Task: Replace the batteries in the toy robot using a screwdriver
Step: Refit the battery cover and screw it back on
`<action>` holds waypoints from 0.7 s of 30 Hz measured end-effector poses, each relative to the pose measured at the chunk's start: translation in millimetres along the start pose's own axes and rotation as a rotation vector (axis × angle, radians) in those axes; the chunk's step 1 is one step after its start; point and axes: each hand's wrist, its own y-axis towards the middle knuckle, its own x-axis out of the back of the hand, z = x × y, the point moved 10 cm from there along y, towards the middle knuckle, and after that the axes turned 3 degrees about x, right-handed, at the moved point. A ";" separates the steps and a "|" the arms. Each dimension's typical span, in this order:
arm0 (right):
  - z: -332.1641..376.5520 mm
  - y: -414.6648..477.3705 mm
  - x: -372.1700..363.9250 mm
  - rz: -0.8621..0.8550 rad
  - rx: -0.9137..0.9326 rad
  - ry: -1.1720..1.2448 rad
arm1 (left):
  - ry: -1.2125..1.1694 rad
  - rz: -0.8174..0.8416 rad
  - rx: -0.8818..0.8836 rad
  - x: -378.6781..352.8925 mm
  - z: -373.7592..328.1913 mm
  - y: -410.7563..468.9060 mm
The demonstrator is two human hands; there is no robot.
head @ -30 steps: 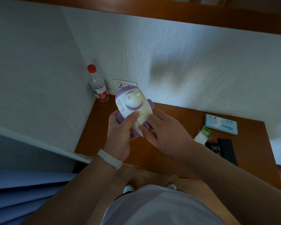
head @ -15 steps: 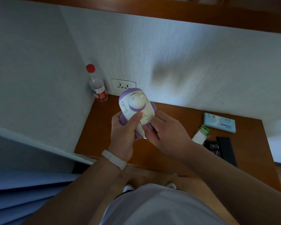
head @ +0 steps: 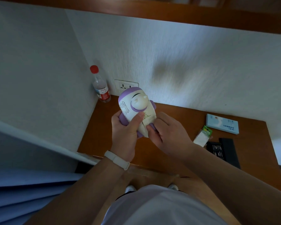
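tipped slightly rightward since a second ago, the toy robot (head: 136, 111) hangs just right of the water bottle (head: 101, 88), left hand (head: 125, 133) wrapped round its body, right hand (head: 167, 132) pinching its lower edge; looks light, hard, slick plastic, so grip the body, not the arms.

Head camera looks steeply down, close above the desk (head: 177, 111).

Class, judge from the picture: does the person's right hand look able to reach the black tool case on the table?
Probably yes, once freed: the right hand grips the toy robot, but the black tool case lies on the table on that side, with only a small white packet between.
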 end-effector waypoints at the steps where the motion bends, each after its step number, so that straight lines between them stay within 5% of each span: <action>1: 0.4 0.2 -0.2 -0.001 0.004 0.000 | -0.002 -0.009 0.002 0.6 0.0 -0.8; 21: 4.9 -10.2 3.0 -0.020 0.016 -0.001 | 0.080 -0.135 -0.039 4.8 1.3 -15.9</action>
